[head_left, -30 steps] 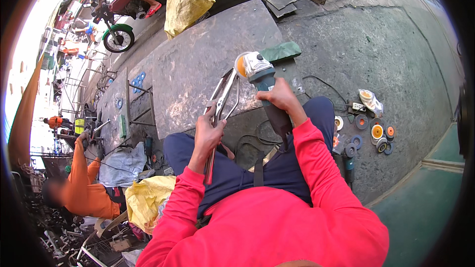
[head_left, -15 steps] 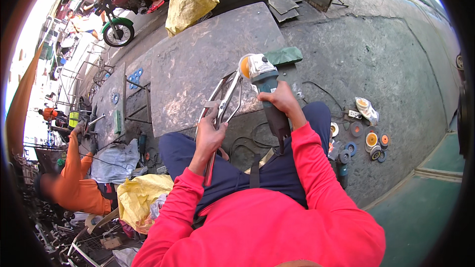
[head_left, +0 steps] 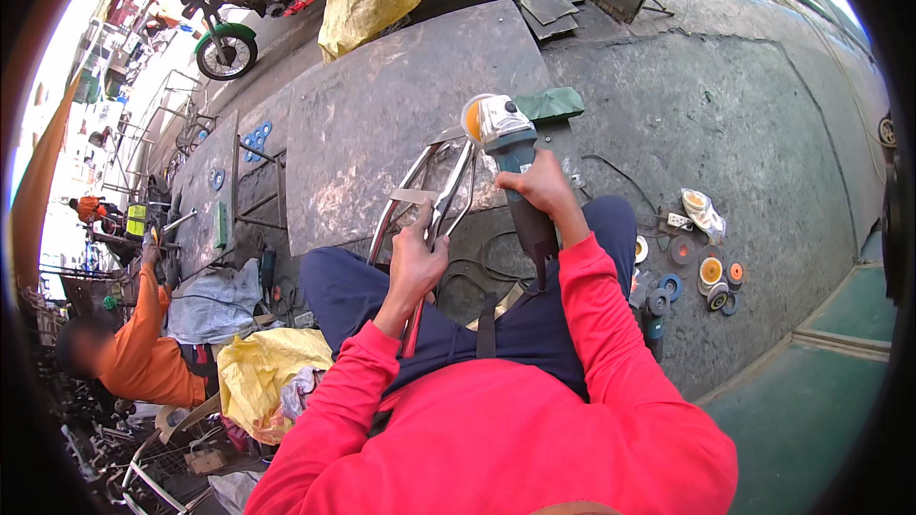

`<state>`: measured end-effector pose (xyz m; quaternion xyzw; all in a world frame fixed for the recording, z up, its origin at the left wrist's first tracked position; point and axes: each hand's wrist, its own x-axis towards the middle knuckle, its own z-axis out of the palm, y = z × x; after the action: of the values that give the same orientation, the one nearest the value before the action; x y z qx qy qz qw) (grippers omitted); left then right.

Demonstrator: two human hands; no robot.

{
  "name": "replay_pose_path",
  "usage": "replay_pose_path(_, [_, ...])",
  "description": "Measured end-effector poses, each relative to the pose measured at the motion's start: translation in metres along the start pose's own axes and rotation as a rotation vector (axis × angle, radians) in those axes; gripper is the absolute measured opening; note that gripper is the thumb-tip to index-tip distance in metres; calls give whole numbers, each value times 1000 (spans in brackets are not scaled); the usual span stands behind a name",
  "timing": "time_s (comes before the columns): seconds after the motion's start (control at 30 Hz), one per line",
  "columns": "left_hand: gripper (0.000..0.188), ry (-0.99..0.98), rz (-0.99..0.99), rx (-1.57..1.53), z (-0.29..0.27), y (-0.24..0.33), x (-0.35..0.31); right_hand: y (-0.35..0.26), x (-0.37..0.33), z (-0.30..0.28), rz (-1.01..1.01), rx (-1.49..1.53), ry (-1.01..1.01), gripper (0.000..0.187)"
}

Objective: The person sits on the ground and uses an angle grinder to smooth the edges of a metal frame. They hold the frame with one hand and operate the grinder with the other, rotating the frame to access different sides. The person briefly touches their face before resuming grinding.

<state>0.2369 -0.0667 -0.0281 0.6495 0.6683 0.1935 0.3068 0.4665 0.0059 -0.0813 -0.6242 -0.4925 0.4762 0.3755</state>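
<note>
My right hand (head_left: 542, 183) is wrapped round the dark body of an angle grinder (head_left: 516, 154), with its cord end toward my lap. Its pale metal head carries a yellow-orange disc (head_left: 473, 120). That disc is close to the far end of a shiny tubular metal frame (head_left: 461, 172); I cannot tell whether they touch. Closed on the near part of the frame is my left hand (head_left: 417, 262), which hides some of it. A red end (head_left: 412, 329) of the frame sticks out below that hand, over my thigh. A flat metal crosspiece (head_left: 413, 196) lies just beyond my fingers.
Before me lies a large scuffed board (head_left: 382, 95), with a green block (head_left: 550, 103) at its right. Several grinding discs (head_left: 711, 271) and a power strip (head_left: 679, 220) are on the right floor. A co-worker in orange (head_left: 143, 353) sits left, near a yellow sack (head_left: 272, 372). Cords loop by my knees.
The grinder's head has lifted slightly away from me. My left hand has shifted a little right with the frame, whose far end now lies just below the disc.
</note>
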Motion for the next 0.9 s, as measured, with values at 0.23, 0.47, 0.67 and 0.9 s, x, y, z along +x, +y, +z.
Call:
replay_pose_path(0.23, [66, 28, 48, 9, 10, 1, -5, 1, 2, 1, -15, -47, -26, 46])
replay_pose_path(0.47, [66, 59, 77, 27, 16, -2, -7, -1, -3, -5, 48, -18, -72, 53])
replay_pose_path(0.67, [65, 21, 18, -43, 18, 2, -10, 0, -4, -8, -30, -120, 31, 53])
replay_pose_path(0.9, [67, -2, 9, -25, 25, 6, -15, 3, -3, -5, 7, -64, -31, 53])
